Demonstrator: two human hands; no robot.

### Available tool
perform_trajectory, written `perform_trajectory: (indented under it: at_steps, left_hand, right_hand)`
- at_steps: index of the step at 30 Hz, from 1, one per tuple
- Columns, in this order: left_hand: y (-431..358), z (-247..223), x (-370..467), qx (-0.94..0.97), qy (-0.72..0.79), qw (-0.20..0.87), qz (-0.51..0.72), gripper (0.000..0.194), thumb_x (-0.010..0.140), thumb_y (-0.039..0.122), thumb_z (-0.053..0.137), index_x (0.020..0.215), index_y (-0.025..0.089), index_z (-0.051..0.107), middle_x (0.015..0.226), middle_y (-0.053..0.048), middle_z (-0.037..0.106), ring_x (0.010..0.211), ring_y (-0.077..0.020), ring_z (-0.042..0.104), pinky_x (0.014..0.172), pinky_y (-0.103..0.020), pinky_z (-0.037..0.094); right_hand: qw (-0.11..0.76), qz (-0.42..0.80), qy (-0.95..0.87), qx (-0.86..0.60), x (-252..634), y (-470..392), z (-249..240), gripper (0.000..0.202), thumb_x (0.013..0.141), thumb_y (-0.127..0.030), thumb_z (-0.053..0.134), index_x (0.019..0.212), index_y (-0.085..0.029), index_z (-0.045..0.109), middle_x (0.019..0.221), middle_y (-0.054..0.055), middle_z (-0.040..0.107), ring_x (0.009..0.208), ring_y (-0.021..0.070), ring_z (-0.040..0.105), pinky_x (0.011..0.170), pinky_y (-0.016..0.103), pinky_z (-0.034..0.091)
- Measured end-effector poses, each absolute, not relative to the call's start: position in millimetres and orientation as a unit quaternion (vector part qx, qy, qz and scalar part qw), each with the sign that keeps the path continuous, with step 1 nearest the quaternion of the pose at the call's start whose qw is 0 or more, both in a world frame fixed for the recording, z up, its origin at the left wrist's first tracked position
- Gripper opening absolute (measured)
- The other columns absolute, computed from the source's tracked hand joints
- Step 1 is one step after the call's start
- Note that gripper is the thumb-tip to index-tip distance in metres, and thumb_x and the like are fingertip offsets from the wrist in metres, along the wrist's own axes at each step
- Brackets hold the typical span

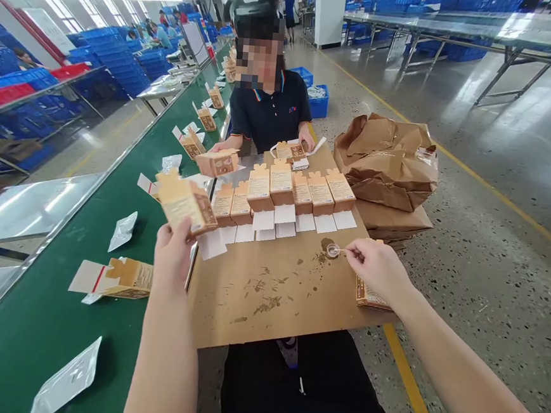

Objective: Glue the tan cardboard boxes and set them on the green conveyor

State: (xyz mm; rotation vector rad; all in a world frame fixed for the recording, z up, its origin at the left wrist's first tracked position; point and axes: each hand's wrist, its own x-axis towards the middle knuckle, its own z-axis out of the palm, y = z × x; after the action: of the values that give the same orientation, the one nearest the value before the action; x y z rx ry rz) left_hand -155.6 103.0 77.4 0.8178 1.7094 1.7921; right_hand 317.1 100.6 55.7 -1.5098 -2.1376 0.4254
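My left hand is closed on a small brown carton, raised at the cardboard sheet's left edge with its white flap hanging down. My right hand pinches a thin stick like a cotton swab. Its tip is at a small clear round dish on the cardboard sheet. Wet spots mark the sheet around the dish. Partly hidden beneath my right hand lies another carton. Several cartons stand in a row ahead, white flaps toward me.
On my left runs a green conveyor belt carrying silver pouches and an open carton. A co-worker sits opposite, one hand on a carton. Brown paper bags are piled on the right.
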Motion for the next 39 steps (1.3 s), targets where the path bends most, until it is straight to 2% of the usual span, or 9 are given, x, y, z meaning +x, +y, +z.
perform_trajectory:
  at_steps: [3,8,10,13,15,18,27,34,39]
  left_hand:
    - [34.2,58.8,-148.3,0.254,0.589,0.344,0.686,0.070,0.069,0.054,0.114,0.125,0.026,0.085,0.152,-0.014,0.088,0.145,-0.0392,0.083,0.120,-0.051,0.072]
    - [-21.7,19.6,-118.0,0.208,0.604,0.435,0.634,0.090,0.060,0.055,0.123,0.136,0.025,0.086,0.157,-0.017,0.087,0.152,-0.0480,0.080,0.127,-0.063,0.070]
    - [-22.9,8.6,-108.9,0.220,0.614,0.442,0.615,0.092,0.060,0.055,0.124,0.136,0.023,0.083,0.152,-0.018,0.088,0.153,-0.0494,0.079,0.131,-0.067,0.066]
    - [-17.3,0.6,-100.7,0.262,0.632,0.439,0.583,0.098,0.058,0.056,0.125,0.138,0.023,0.079,0.147,-0.019,0.088,0.148,-0.0480,0.082,0.130,-0.068,0.066]
    - [-14.4,-0.7,-97.7,0.283,0.641,0.437,0.564,0.102,0.056,0.059,0.125,0.138,0.023,0.075,0.142,-0.019,0.088,0.141,-0.0458,0.085,0.126,-0.066,0.068]
    - [-13.7,0.1,-94.7,0.295,0.653,0.433,0.547,0.103,0.056,0.060,0.124,0.137,0.026,0.070,0.136,-0.016,0.089,0.133,-0.0428,0.088,0.121,-0.064,0.070]
    - [-18.2,2.1,-85.1,0.315,0.668,0.415,0.531,0.100,0.058,0.051,0.122,0.134,0.029,0.061,0.137,-0.013,0.086,0.131,-0.0407,0.088,0.115,-0.060,0.072]
    - [-22.0,-6.1,-82.0,0.339,0.672,0.390,0.531,0.096,0.060,0.054,0.120,0.130,0.030,0.059,0.131,-0.010,0.083,0.131,-0.0388,0.086,0.115,-0.055,0.072]
    - [-36.4,-16.7,-72.9,0.365,0.723,0.318,0.494,0.096,0.060,0.051,0.121,0.128,0.031,0.055,0.133,-0.009,0.078,0.133,-0.0389,0.084,0.113,-0.053,0.071]
  right_hand:
    - [0.146,0.165,-0.792,-0.569,303.3,124.1,50.9,0.027,0.110,-0.019,0.066,0.087,-0.026,0.079,0.095,0.008,0.091,0.090,0.0258,0.083,0.080,0.034,0.056]
    - [0.100,0.168,-0.799,-0.568,301.4,138.5,45.8,0.030,0.110,-0.015,0.066,0.084,-0.025,0.077,0.093,0.009,0.090,0.090,0.0250,0.082,0.080,0.033,0.054]
    - [0.134,0.154,-0.801,-0.562,307.4,132.9,45.9,0.028,0.109,-0.019,0.068,0.084,-0.026,0.077,0.090,0.007,0.089,0.086,0.0247,0.082,0.077,0.033,0.055]
    - [0.265,0.146,-0.792,-0.530,305.5,105.9,44.8,0.024,0.110,-0.027,0.070,0.091,-0.026,0.084,0.088,0.005,0.089,0.078,0.0239,0.081,0.071,0.034,0.060]
    - [0.355,0.183,-0.771,-0.496,288.2,77.1,39.4,0.023,0.112,-0.030,0.070,0.100,-0.025,0.089,0.089,0.006,0.090,0.074,0.0228,0.081,0.072,0.036,0.067]
    - [0.411,0.269,-0.743,-0.453,240.9,31.9,20.2,0.024,0.115,-0.029,0.072,0.101,-0.026,0.092,0.088,0.007,0.090,0.072,0.0214,0.081,0.069,0.035,0.071]
    - [0.383,0.325,-0.768,-0.398,147.6,2.5,-49.0,0.025,0.112,-0.018,0.075,0.090,-0.028,0.080,0.078,0.001,0.081,0.069,0.0196,0.076,0.069,0.030,0.064]
    - [0.387,0.318,-0.766,-0.403,163.4,7.2,-42.9,0.027,0.115,-0.018,0.070,0.092,-0.028,0.081,0.083,0.002,0.083,0.073,0.0201,0.077,0.072,0.030,0.065]
    - [0.420,0.304,-0.746,-0.418,191.1,-5.5,-25.7,0.026,0.115,-0.020,0.070,0.096,-0.028,0.085,0.083,0.002,0.085,0.069,0.0189,0.077,0.070,0.030,0.069]
